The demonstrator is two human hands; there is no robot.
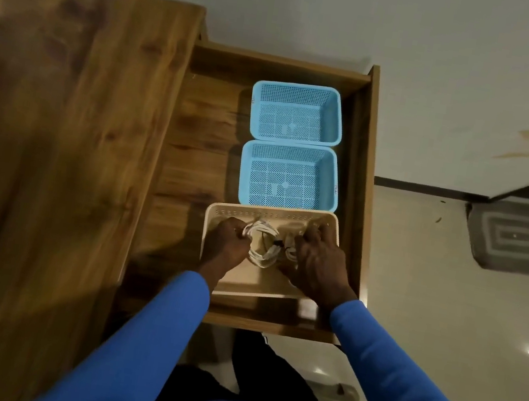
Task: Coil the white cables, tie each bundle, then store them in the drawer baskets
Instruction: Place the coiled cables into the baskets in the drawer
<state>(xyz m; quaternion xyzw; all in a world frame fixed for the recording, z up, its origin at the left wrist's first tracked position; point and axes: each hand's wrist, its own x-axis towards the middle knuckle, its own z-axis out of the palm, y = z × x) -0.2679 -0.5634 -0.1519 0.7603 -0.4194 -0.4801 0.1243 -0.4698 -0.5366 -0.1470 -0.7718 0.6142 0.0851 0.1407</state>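
Observation:
An open wooden drawer (203, 142) holds three baskets in a row. The nearest is a beige basket (220, 209); both my hands are inside it. My left hand (226, 246) grips the left side of a coiled white cable bundle (264, 249), which has a dark tie at its right. My right hand (318, 264) has its fingers curled over a second white cable piece (290, 247) next to the coil. Beyond it stand two blue baskets, the middle one (289, 178) and the far one (296, 113), both with nothing in them.
The wooden desk top (59, 133) stretches to the left of the drawer. On the right lie pale floor tiles and a grey mat (520, 237). A light-coloured chair frame (345, 400) shows below the drawer by my legs.

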